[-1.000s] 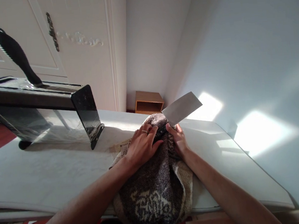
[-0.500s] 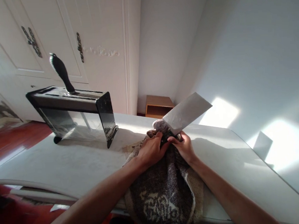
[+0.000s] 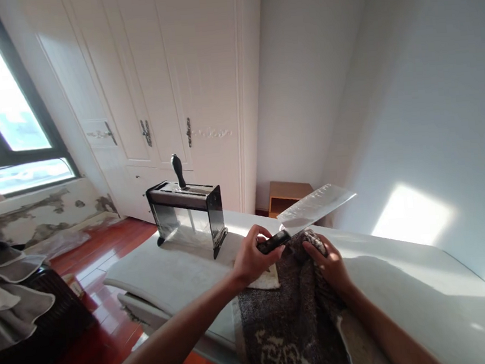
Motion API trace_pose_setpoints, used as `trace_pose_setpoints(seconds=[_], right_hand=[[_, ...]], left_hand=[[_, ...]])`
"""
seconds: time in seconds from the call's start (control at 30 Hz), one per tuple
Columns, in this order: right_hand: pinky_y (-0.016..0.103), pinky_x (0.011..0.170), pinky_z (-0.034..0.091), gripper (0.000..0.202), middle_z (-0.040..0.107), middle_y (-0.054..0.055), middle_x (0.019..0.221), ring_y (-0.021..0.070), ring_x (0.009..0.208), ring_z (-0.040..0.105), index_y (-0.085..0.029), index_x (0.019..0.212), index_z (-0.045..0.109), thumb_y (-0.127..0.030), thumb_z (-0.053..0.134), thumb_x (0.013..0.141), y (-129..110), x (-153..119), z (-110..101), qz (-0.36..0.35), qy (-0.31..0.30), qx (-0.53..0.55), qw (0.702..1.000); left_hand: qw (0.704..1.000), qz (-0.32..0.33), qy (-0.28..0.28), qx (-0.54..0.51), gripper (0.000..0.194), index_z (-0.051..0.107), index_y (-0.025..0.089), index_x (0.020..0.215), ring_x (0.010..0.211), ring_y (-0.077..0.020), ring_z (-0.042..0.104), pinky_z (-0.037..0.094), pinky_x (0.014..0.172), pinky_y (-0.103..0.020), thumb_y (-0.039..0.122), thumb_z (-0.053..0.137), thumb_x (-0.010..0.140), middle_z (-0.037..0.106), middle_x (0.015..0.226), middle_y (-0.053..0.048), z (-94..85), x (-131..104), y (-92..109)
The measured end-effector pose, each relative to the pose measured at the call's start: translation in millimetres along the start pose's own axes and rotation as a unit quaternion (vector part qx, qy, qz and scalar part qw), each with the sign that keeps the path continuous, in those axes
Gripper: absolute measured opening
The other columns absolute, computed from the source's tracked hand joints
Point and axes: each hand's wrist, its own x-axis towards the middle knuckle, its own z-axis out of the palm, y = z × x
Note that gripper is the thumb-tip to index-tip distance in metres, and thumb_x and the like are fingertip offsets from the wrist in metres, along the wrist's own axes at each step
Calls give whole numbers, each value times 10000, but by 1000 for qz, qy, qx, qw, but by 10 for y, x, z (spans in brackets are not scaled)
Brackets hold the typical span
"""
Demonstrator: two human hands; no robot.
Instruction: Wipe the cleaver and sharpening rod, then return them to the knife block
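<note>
My left hand [image 3: 255, 255] is closed round the black handle of a cleaver [image 3: 315, 207]. Its broad, shiny blade points up and to the right, above the tabletop. Bunched in the fingers of my right hand [image 3: 328, 259] is part of a brown towel [image 3: 280, 320] with a pale pattern. The rest of the towel hangs down over the near edge of the white table [image 3: 379, 289]. Further back on the left stands a knife block [image 3: 179, 190] with clear sides and black ends. One black knife handle [image 3: 177, 170] sticks up from its top.
A white wardrobe [image 3: 213, 88] stands behind the table, and a small wooden cabinet [image 3: 289, 189] sits by the corner. The wall [image 3: 431, 103] runs along the right. On the left are a window [image 3: 10, 100] and a dark basket [image 3: 37, 319] with cloth over it.
The view has tilted up and turned left. My left hand has gone from the towel-wrapped grip to the bare cleaver handle. My right hand now holds the towel apart from the handle.
</note>
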Motion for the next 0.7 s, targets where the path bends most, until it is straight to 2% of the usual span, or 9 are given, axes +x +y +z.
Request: trace_pose_setpoints(seconds=[0.1, 0.2, 0.3, 0.43, 0.47, 0.5, 0.57, 0.7], right_hand=[[399, 905, 458, 549, 671, 93, 1068, 299, 1001, 597, -171, 1106, 608, -565, 707, 737, 27, 6, -25, 26, -16, 26, 999], [380, 910, 461, 549, 672, 93, 1078, 300, 1013, 600, -169, 1111, 601, -581, 682, 758, 41, 10, -41, 16, -53, 31, 998], [366, 886, 482, 566, 681, 95, 1056, 305, 1000, 610, -162, 1098, 607, -602, 676, 747, 65, 16, -51, 10, -59, 28, 998], [375, 894, 488, 579, 684, 104, 1054, 317, 1011, 612, -156, 1102, 611, -601, 675, 736, 128, 38, -60, 8, -59, 8, 998], [372, 889, 490, 577, 687, 104, 1041, 315, 995, 618, -154, 1092, 616, -599, 676, 730, 139, 44, -62, 7, -60, 4, 998], [368, 876, 496, 573, 691, 103, 1022, 312, 974, 625, -154, 1077, 622, -599, 678, 721, 145, 49, -64, 7, -59, 0, 998], [357, 838, 507, 564, 698, 97, 979, 311, 943, 634, -157, 1032, 636, -604, 685, 692, 139, 57, -67, 9, -49, -16, 999], [345, 749, 514, 551, 700, 87, 898, 311, 885, 643, -163, 946, 641, -622, 675, 643, 102, 62, -79, 20, -39, -56, 997]], left_hand=[[999, -23, -17, -15, 340, 464, 200, 856, 510, -88, 465, 315, 470, -191, 335, 728, 690, 572, 602, 45, -278, -36, 236], [999, -35, -26, -6, 352, 488, 187, 882, 496, -75, 442, 299, 462, -180, 300, 740, 662, 558, 587, 53, -615, -45, 492], [998, -42, -37, 34, 327, 539, 166, 890, 491, -69, 454, 313, 462, -179, 281, 734, 655, 570, 596, 46, -986, -22, 780], [995, -48, -8, 85, 328, 599, 141, 832, 525, -91, 525, 353, 484, -200, 289, 781, 604, 615, 602, 1, -1500, 34, 1241], [994, -53, 1, 96, 312, 605, 142, 833, 491, -78, 496, 318, 454, -198, 284, 777, 616, 620, 607, -4, -1631, 52, 1368], [992, -71, 0, 104, 295, 602, 147, 832, 420, -49, 408, 245, 412, -197, 291, 769, 635, 600, 580, 8, -1764, 71, 1495], [988, -122, -22, 97, 256, 573, 157, 822, 358, -12, 255, 119, 392, -209, 293, 744, 688, 553, 531, 34, -2029, 123, 1739], [971, -183, -11, 153, 208, 538, 120, 798, 397, 24, 228, 55, 468, -213, 209, 717, 742, 498, 505, 49, -2539, 275, 2128]])
